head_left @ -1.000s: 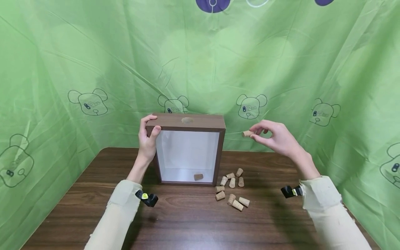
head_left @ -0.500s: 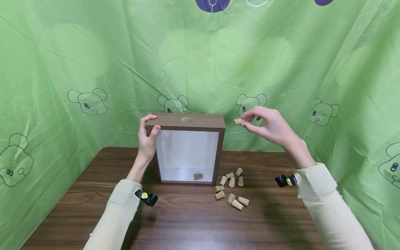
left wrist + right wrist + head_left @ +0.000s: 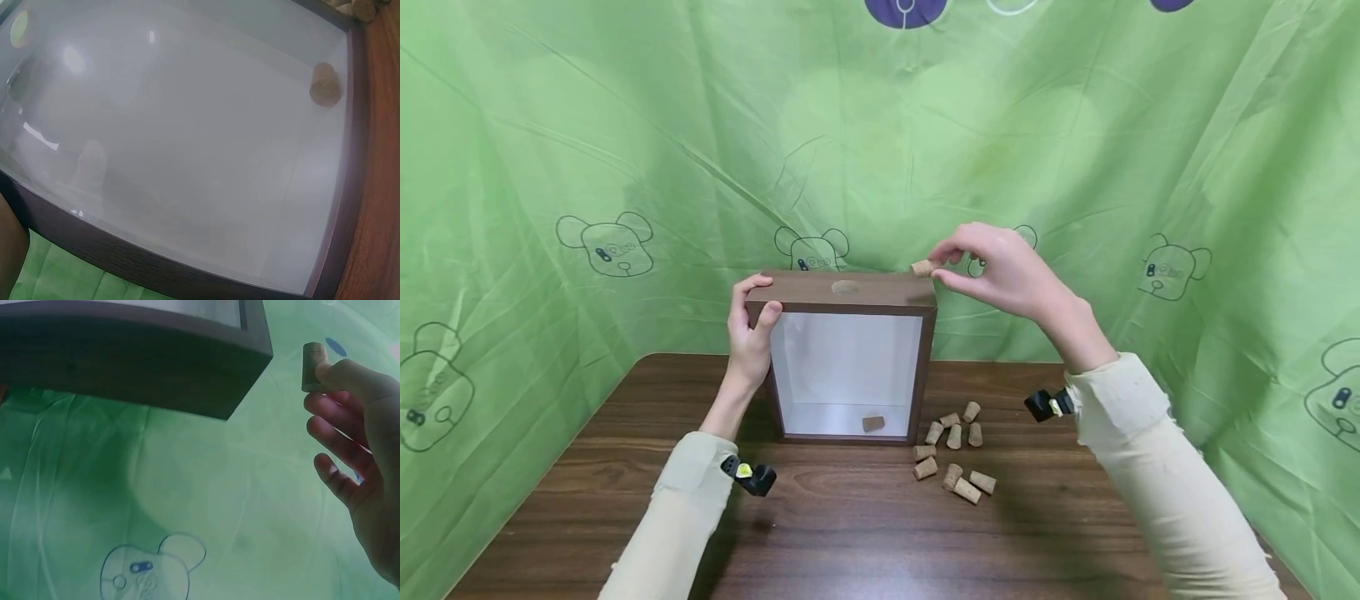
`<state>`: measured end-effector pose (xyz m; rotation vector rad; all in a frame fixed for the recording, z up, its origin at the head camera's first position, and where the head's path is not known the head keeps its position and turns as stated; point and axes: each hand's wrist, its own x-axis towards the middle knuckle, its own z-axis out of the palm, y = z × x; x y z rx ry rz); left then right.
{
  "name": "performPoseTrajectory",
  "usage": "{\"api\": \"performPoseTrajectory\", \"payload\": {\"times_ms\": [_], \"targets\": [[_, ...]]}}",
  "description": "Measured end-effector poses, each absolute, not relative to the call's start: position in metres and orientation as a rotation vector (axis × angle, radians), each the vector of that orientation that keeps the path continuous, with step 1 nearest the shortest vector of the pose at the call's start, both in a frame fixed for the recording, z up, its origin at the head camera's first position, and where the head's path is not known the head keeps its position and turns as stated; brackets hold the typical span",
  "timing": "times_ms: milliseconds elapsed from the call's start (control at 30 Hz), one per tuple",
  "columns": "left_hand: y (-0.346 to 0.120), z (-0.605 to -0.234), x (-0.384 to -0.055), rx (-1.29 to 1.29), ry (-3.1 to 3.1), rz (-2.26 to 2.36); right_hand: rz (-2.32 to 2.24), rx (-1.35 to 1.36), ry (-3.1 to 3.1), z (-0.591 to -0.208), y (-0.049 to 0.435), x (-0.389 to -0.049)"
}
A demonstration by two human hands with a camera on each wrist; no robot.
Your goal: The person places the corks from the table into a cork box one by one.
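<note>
Since the earlier head frame, the right hand (image 3: 1000, 271) has moved left and up, carrying one cork (image 3: 921, 268) to the right end of the box (image 3: 887, 290) top; left hand (image 3: 751, 329), box and loose corks unchanged. Right grip: thumb and fingertips pinching the cork by its right end, left end free. Key relation: cork is right of the round hole (image 3: 846, 287) in the box top, at center frame. Cork's long axis reads near level, left-right, free end towards the hole; hole faces up, so I'd call the axis roughly crosswise to it. Right wrist view shows cork apart from the box corner; exact height over the top, can't tell. Right hand is the one with the cork; left grip holds the box's upper-left corner, thumb on front edge. One cork (image 3: 873, 424) lies inside, lower right; loose corks (image 3: 954, 437) on the counter (image 3: 850, 525), right of box, lower center-right of frame.
</note>
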<state>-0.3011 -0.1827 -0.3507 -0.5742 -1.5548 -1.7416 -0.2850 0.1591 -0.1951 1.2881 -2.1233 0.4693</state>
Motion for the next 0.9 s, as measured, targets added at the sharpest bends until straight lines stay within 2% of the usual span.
{"api": "performPoseTrajectory", "payload": {"times_ms": [900], "targets": [[-0.18,-0.35,-0.301,-0.611,-1.515,-1.762,0.205,1.277,-2.456,-0.175,0.069,-0.292]]}}
